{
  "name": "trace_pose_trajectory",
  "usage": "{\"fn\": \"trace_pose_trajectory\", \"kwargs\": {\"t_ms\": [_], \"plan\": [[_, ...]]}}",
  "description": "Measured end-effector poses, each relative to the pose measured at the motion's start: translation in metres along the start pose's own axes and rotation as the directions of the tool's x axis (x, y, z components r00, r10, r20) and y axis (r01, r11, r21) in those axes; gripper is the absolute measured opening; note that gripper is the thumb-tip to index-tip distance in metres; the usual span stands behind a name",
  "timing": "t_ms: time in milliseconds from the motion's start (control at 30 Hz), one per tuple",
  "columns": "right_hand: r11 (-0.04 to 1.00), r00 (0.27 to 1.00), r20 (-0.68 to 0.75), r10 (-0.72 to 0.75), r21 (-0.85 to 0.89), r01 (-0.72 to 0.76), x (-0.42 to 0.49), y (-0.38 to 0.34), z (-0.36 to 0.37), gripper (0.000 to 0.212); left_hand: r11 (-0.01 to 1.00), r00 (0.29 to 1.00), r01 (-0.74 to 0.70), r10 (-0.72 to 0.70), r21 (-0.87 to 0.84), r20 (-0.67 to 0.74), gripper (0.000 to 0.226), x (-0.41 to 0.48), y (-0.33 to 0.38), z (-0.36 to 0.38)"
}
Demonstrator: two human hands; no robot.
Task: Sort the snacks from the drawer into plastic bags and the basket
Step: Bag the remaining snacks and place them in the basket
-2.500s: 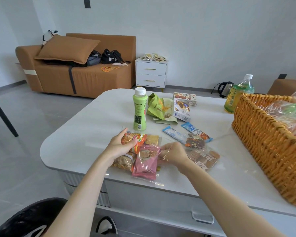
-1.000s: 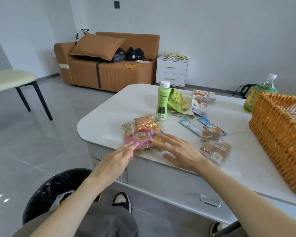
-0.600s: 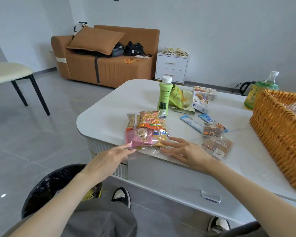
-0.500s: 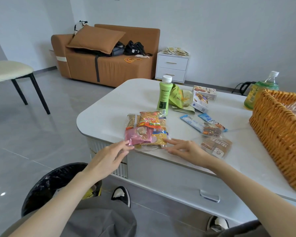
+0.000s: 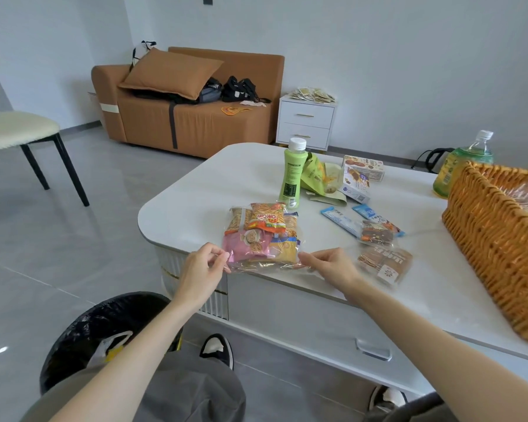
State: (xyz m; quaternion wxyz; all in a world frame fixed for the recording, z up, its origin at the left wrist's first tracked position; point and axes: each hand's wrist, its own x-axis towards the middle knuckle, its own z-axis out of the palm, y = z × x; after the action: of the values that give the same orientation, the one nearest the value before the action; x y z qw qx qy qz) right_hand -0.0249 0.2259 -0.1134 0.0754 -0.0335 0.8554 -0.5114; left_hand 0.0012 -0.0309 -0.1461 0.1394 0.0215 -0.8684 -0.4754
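A clear plastic bag (image 5: 264, 263) filled with several snack packets, pink, orange and yellow, lies at the near edge of the white table (image 5: 201, 193). My left hand (image 5: 203, 269) pinches the bag's open edge at its left corner. My right hand (image 5: 328, 268) pinches the same edge at its right corner. The wicker basket (image 5: 494, 239) stands at the right with bagged snacks inside. Loose snacks lie between the two: brown cookie packs (image 5: 384, 264), blue bars (image 5: 342, 222), a green bottle (image 5: 292, 175) and small boxes (image 5: 361, 175).
A shut drawer (image 5: 374, 350) sits in the table front below my right arm. A black-lined bin (image 5: 83, 336) stands on the floor at lower left. A large green bottle (image 5: 461, 162) stands behind the basket. A chair, sofa and nightstand are further back.
My hands went from lying flat on the snack bag to pinching its near edge at both corners. The bag slid toward the table's near edge.
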Motion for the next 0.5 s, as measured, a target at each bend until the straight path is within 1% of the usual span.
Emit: {"fn": "trace_pose_trajectory", "kwargs": {"t_ms": [33, 133, 200, 267, 400, 467, 500], "plan": [[0.998, 0.998, -0.06, 0.019, -0.063, -0.023, 0.002, 0.002, 0.003, 0.029, 0.999, 1.0, 0.023, -0.022, 0.035, -0.013, 0.015, 0.001, -0.001, 0.005], [0.981, 0.974, -0.222, 0.055, -0.169, -0.094, 0.007, 0.008, 0.01, 0.03, 0.99, 0.997, 0.053, -0.044, 0.131, -0.068, 0.015, 0.002, -0.002, 0.017], [0.958, 0.965, -0.262, 0.027, -0.27, -0.1, 0.008, 0.01, 0.015, 0.031, 0.989, 0.99, 0.064, -0.046, 0.133, -0.131, 0.013, 0.002, -0.004, 0.022], [0.945, 0.962, -0.274, 0.024, -0.306, -0.111, 0.008, 0.01, 0.019, 0.032, 0.992, 0.981, 0.097, -0.082, 0.08, -0.176, 0.014, 0.002, -0.007, 0.027], [0.939, 0.951, -0.31, 0.006, -0.326, -0.113, 0.009, 0.012, 0.022, 0.03, 0.969, 0.951, 0.211, -0.234, -0.128, -0.204, 0.024, 0.003, -0.006, 0.028], [0.927, 0.937, -0.344, -0.065, -0.368, -0.071, 0.004, 0.011, 0.025, 0.033, 0.949, 0.935, 0.247, -0.286, -0.195, -0.21, 0.026, 0.004, -0.007, 0.026], [0.905, 0.915, -0.371, -0.16, -0.425, -0.014, 0.001, 0.012, 0.027, 0.036, 0.946, 0.935, 0.251, -0.292, -0.205, -0.201, 0.025, 0.005, -0.008, 0.025]]}}
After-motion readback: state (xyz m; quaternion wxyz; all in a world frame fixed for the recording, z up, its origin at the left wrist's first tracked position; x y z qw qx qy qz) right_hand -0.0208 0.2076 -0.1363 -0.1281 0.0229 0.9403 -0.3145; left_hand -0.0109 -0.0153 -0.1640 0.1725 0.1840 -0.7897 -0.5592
